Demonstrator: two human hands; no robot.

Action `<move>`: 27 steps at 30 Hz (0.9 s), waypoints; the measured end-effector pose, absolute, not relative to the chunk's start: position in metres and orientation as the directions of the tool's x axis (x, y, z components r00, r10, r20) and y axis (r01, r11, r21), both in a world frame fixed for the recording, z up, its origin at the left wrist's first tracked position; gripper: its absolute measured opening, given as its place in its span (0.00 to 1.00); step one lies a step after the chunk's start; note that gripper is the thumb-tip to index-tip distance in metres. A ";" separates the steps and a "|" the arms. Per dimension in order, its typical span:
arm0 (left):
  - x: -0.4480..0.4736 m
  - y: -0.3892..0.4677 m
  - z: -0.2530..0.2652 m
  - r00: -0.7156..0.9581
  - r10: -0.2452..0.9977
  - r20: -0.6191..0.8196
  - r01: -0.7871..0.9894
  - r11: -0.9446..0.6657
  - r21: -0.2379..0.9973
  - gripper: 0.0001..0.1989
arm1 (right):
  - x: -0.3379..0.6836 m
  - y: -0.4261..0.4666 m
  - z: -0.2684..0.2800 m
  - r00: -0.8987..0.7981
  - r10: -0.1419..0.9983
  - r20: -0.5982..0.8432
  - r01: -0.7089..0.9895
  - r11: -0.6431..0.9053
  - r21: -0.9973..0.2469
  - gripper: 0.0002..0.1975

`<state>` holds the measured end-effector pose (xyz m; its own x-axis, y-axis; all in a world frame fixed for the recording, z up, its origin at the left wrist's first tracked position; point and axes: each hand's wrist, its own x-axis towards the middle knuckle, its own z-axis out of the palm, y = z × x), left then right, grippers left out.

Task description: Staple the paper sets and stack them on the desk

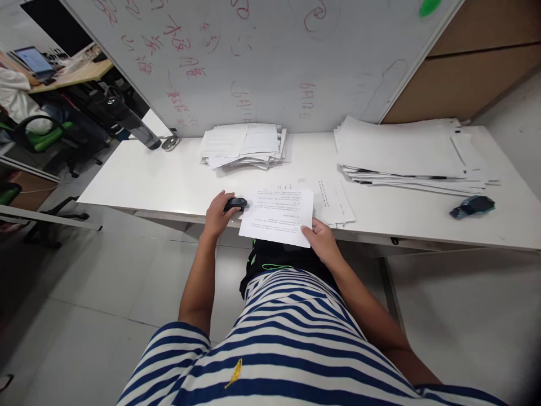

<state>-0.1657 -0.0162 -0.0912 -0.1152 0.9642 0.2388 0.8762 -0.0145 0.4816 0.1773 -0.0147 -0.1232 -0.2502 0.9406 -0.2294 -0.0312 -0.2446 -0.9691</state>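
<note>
My left hand (217, 213) is closed around a small black stapler (235, 204) at the front edge of the white desk (181, 183). The stapler's front end is close to the left edge of a printed sheet (276, 217); whether they touch is hard to tell. On the other side, my right hand (323, 241) pinches the lower right corner of this sheet, thumb on top. The sheet juts out over the desk's edge. Partly covered by it, more printed paper (338, 206) lies on the desk to the right.
Two paper stacks, a smaller one (243, 144) and a larger one (401, 148), lie along the whiteboard (270, 73). A dark blue-black object (472, 206) sits at right. A bottle (135, 121) and a mouse-like item (170, 142) stand at left. Another person (19, 93) sits beyond.
</note>
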 end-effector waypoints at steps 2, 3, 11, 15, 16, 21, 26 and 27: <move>-0.165 -0.016 -0.092 -0.101 0.968 0.228 0.881 -0.019 0.472 0.19 | 0.176 -0.015 -0.121 -0.253 0.939 -0.234 -0.018 -0.247 -0.969 0.21; -0.165 -0.016 -0.091 -0.098 0.969 0.225 0.884 -0.020 0.468 0.19 | 0.175 -0.015 -0.120 -0.251 0.939 -0.237 -0.013 -0.248 -0.969 0.21; -0.158 -0.015 -0.057 -0.010 0.999 0.032 0.931 -0.002 0.366 0.21 | 0.173 -0.018 -0.113 -0.260 0.938 -0.229 -0.028 -0.244 -0.969 0.21; -0.151 0.005 -0.037 -0.105 0.994 0.043 0.890 0.075 0.449 0.21 | 0.173 -0.021 -0.113 -0.252 0.948 -0.197 -0.071 -0.221 -0.973 0.24; -0.149 0.015 -0.036 -0.131 0.988 0.078 0.880 0.079 0.469 0.22 | 0.172 -0.021 -0.113 -0.244 0.950 -0.197 -0.069 -0.220 -0.973 0.25; -0.133 0.062 -0.062 -0.250 0.958 0.139 0.859 0.153 0.489 0.22 | 0.169 -0.022 -0.109 -0.205 0.963 -0.178 -0.010 -0.184 -0.983 0.26; -0.123 0.075 -0.096 -0.216 0.961 0.170 0.929 0.149 0.338 0.22 | 0.167 -0.025 -0.100 -0.207 0.960 -0.187 0.045 -0.182 -0.982 0.26; -0.123 0.075 -0.099 -0.199 0.964 0.177 0.936 0.133 0.325 0.22 | 0.167 -0.026 -0.099 -0.207 0.960 -0.191 0.047 -0.185 -0.982 0.26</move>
<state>-0.1227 0.0749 -0.0986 -0.1987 0.9639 0.1773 0.9363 0.1332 0.3251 0.1666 -0.0257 -0.0992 -0.2065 0.9597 -0.1906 0.0467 -0.1849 -0.9816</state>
